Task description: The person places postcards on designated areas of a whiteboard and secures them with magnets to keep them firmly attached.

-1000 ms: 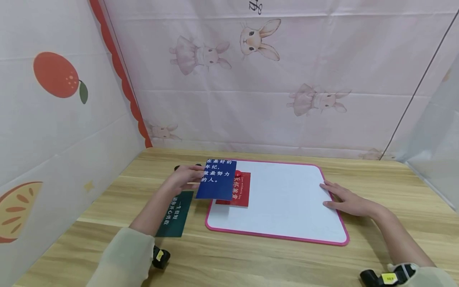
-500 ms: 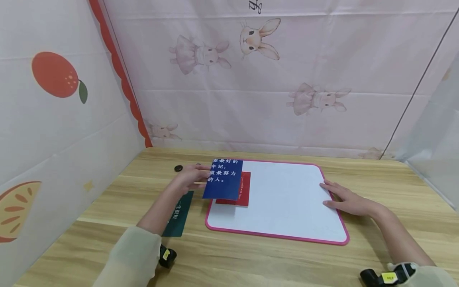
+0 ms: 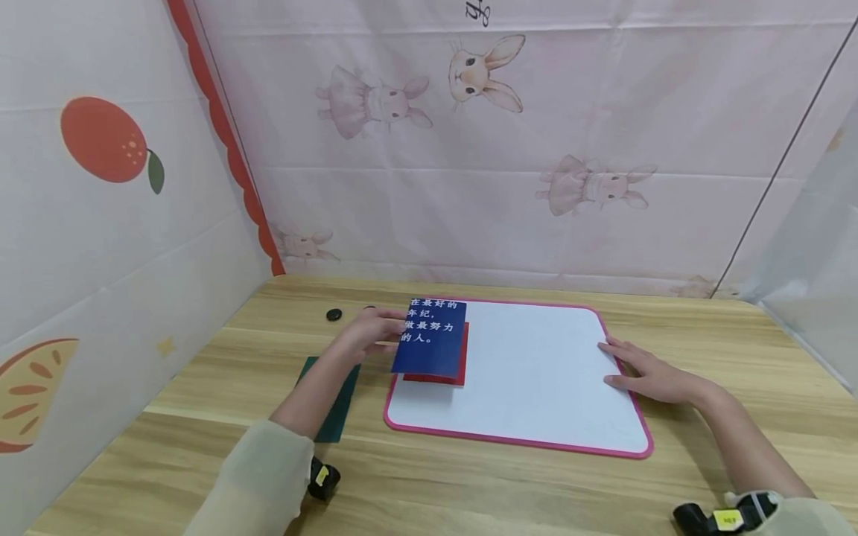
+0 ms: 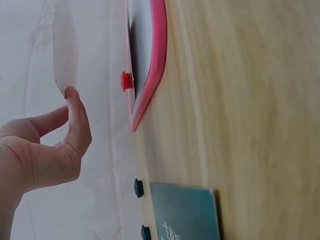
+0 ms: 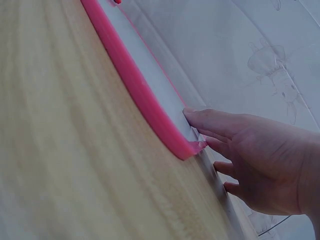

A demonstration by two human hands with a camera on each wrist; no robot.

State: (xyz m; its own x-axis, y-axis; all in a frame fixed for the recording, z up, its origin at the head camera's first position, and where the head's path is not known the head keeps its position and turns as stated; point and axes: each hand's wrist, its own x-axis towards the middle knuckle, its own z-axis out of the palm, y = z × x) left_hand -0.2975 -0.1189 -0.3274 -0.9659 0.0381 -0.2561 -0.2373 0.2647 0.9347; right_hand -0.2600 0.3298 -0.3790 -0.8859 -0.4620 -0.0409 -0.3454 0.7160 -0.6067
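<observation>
My left hand (image 3: pixel 372 331) pinches a blue card (image 3: pixel 432 346) with white Chinese writing by its left edge, thumb and fingertips meeting at its corner in the left wrist view. The card is held over the left part of a pink-framed whiteboard (image 3: pixel 536 372), overlapping a red card (image 3: pixel 464 357) that lies on the board. A red magnet (image 4: pixel 126 81) shows on the board in the left wrist view; from the head the blue card hides it. At the board's right edge rests my right hand (image 3: pixel 646 372), fingers extended, its thumb over the white surface.
A dark green card (image 3: pixel 342 409) lies on the wooden table left of the board, partly behind the left forearm. Two black magnets, one nearer the left (image 3: pixel 334 315), sit beyond it. Fabric walls with rabbit and fruit prints border the table at the back and left.
My left hand has moved to the right with the blue card, which covers more of the red card and its magnet. The right hand and the board have stayed put.
</observation>
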